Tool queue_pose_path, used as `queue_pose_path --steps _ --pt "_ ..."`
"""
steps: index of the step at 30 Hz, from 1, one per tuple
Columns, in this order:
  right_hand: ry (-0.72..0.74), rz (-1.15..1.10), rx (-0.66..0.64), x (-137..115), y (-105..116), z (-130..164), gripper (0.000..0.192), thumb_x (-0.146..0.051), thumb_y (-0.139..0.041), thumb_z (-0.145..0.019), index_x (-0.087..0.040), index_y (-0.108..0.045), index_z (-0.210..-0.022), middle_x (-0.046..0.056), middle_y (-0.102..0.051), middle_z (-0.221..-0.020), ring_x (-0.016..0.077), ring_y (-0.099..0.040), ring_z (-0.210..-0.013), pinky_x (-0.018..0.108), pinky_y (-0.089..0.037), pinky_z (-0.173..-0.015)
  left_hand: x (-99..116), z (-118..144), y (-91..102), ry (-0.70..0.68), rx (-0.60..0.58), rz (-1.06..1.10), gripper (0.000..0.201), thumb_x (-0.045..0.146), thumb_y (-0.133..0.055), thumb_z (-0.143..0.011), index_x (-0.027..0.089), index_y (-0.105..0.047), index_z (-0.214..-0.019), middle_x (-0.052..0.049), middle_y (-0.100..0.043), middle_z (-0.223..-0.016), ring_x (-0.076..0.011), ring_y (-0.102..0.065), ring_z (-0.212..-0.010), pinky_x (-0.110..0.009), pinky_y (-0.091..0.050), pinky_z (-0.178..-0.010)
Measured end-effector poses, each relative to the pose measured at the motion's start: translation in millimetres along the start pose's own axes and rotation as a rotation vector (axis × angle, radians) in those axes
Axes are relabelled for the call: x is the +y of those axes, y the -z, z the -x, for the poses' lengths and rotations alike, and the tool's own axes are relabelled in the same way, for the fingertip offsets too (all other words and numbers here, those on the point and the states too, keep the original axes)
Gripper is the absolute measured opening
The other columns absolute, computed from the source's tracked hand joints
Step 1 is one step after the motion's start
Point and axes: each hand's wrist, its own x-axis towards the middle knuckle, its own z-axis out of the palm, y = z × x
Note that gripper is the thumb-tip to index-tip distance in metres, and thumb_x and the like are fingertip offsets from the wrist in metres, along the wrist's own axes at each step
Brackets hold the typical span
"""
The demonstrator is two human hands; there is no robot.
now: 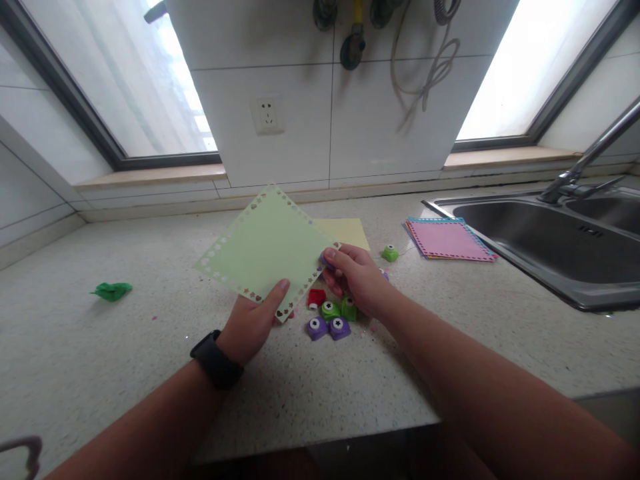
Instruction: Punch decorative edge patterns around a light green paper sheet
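A green sheet [265,250] with punched shapes along its edges is held tilted above the bench [150,347], one corner pointing up toward the wall. The left hand [253,323] grips its lower edge, thumb laid on top of the paper and pointing up, fingers curled beneath; the forearm comes in from the lower left with a black watch [217,360] on the wrist. The right hand [357,277] is closed on the sheet's right corner, where a small purple punch [325,261] shows between thumb and fingers, pressed at the paper's edge. Its forearm stretches in from the lower right, wrist bent slightly inward. The two hands sit close together but do not touch.

Just under the right hand lies a cluster of punches [330,317]: red, green and purple. Another green punch [389,253] sits apart to the right. A yellow sheet [347,232] lies flat behind the green one. Farther right, a pink stack [447,239] rests near the sink [550,247], with its tap [585,163] above. A crumpled green scrap [113,290] lies well off to the left. A socket [267,115] is on the wall.
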Motion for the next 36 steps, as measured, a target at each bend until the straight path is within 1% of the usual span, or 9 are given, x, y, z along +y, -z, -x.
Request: queue_pose_path --steps 5,11,14,18,24,27,30,33,36 --pt "-0.003 0.01 0.009 -1 -1 0 0.033 -0.047 -0.064 -0.086 -0.02 -0.05 -0.073 -0.005 -0.052 -0.053 0.0081 -0.045 -0.04 0.021 -0.031 -0.037 2 1 -1.7 0.001 0.002 0.008 0.04 0.05 -0.072 -0.078 0.014 -0.069 -0.097 -0.002 -0.07 -0.073 -0.0153 -0.065 -0.056 -0.025 -0.055 -0.051" --pt "0.003 0.023 0.017 -2 -2 1 0.033 -0.046 -0.064 -0.086 -0.02 -0.049 -0.071 -0.005 -0.053 -0.053 0.0079 -0.045 -0.041 0.021 -0.031 -0.038 5 2 -0.4 -0.033 -0.031 -0.053 0.038 0.049 -0.068 -0.082 0.013 -0.068 -0.095 -0.005 -0.074 -0.079 -0.0175 -0.068 -0.062 -0.028 -0.057 -0.059" --pt "0.009 0.031 0.033 -2 -3 1 0.034 -0.047 -0.064 -0.086 -0.02 -0.049 -0.07 -0.005 -0.053 -0.052 0.0079 -0.045 -0.04 0.02 -0.031 -0.038 4 1 1.1 -0.083 -0.049 -0.09 0.034 0.047 -0.065 -0.085 0.014 -0.069 -0.092 -0.006 -0.075 -0.083 -0.0199 -0.07 -0.072 -0.031 -0.057 -0.072" --pt "0.021 0.035 0.05 -3 -4 1 0.033 -0.046 -0.064 -0.085 -0.02 -0.05 -0.071 -0.005 -0.053 -0.052 0.0075 -0.044 -0.04 0.019 -0.032 -0.037 0 -1 2.6 -0.132 -0.051 -0.125 0.032 0.045 -0.064 -0.086 0.015 -0.069 -0.098 -0.008 -0.075 -0.098 -0.0225 -0.07 -0.09 -0.036 -0.052 -0.092" --pt "0.032 0.043 0.049 -4 -5 2 0.031 -0.045 -0.065 -0.085 -0.019 -0.051 -0.073 -0.005 -0.055 -0.052 0.0079 -0.046 -0.04 0.019 -0.034 -0.037 0 0 2.9 -0.134 -0.053 -0.115 0.031 0.044 -0.063 -0.087 0.015 -0.068 -0.098 -0.008 -0.074 -0.103 -0.0229 -0.067 -0.103 -0.035 -0.048 -0.099" --pt "0.049 -0.003 0.031 -3 -4 1 0.029 -0.044 -0.064 -0.086 -0.02 -0.051 -0.074 -0.006 -0.054 -0.052 0.0085 -0.046 -0.04 0.019 -0.035 -0.037 3 1 1.1 -0.125 -0.057 -0.089 0.032 0.044 -0.064 -0.087 0.014 -0.068 -0.098 -0.008 -0.075 -0.101 -0.0217 -0.069 -0.097 -0.032 -0.052 -0.092" --pt "0.058 -0.061 -0.016 -2 -3 0 0.03 -0.045 -0.06 -0.089 -0.021 -0.05 -0.074 -0.006 -0.053 -0.053 0.0091 -0.047 -0.039 0.02 -0.037 -0.037 7 2 -1.1 -0.06 -0.034 -0.058 0.035 0.046 -0.067 -0.083 0.013 -0.068 -0.097 -0.004 -0.074 -0.082 -0.0187 -0.07 -0.07 -0.029 -0.057 -0.069" --pt "0.061 -0.081 -0.009 -4 0 -1 0.031 -0.045 -0.059 -0.09 -0.021 -0.049 -0.073 -0.004 -0.056 -0.055 0.0093 -0.048 -0.04 0.02 -0.037 -0.038 10 3 -2.9 -0.004 0.011 -0.024 0.035 0.047 -0.071 -0.078 0.013 -0.067 -0.085 -0.001 -0.069 -0.065 -0.0151 -0.064 -0.054 -0.024 -0.052 -0.052" --pt "0.088 -0.112 0.038 -7 5 -3 0.031 -0.045 -0.057 -0.09 -0.021 -0.048 -0.072 -0.003 -0.056 -0.054 0.0096 -0.047 -0.04 0.02 -0.037 -0.038 10 3 -3.6 0.029 0.014 -0.005 0.034 0.047 -0.072 -0.077 0.014 -0.065 -0.077 0.0 -0.067 -0.059 -0.0115 -0.057 -0.045 -0.021 -0.047 -0.045"
